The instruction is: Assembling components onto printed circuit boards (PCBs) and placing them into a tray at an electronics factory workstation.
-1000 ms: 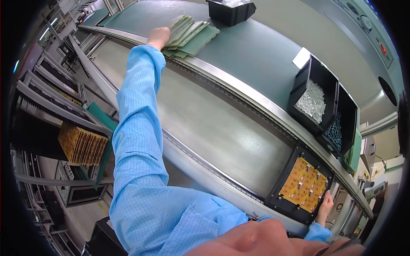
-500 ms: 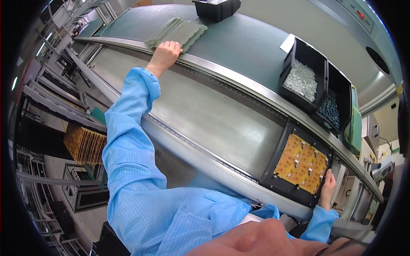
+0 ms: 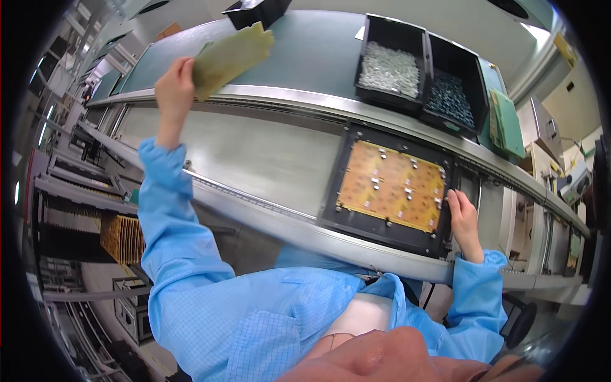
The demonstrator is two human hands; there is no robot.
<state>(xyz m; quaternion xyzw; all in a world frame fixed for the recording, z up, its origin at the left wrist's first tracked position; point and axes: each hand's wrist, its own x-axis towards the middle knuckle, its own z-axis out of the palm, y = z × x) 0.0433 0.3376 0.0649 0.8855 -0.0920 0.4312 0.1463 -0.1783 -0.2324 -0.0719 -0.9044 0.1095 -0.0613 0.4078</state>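
My left hand (image 3: 175,95), raised over the far rail on the left, grips one end of a thin yellow-green board (image 3: 232,60) with a notched edge. The board is tilted up above the bench; whether it is one board or several together I cannot tell. A yellow circuit board panel (image 3: 391,172) with small metal and white parts on it lies flat in a black carrier tray (image 3: 363,223) on the conveyor. My right hand (image 3: 466,219) has its fingertips closed at the tray's right edge.
Behind the tray, on the green bench mat (image 3: 318,57), stand a black bin of clear small parts (image 3: 389,70) and a black bin of dark blue parts (image 3: 450,95). Green boards (image 3: 506,124) lie right of them. Another black bin (image 3: 258,13) is further back. A metal rail (image 3: 305,99) borders the conveyor.
My left hand has lifted the yellow-green board from the mat and tilted it up. My view has turned, shifting tray and bins leftward in the picture; my right hand stays at the tray's edge.
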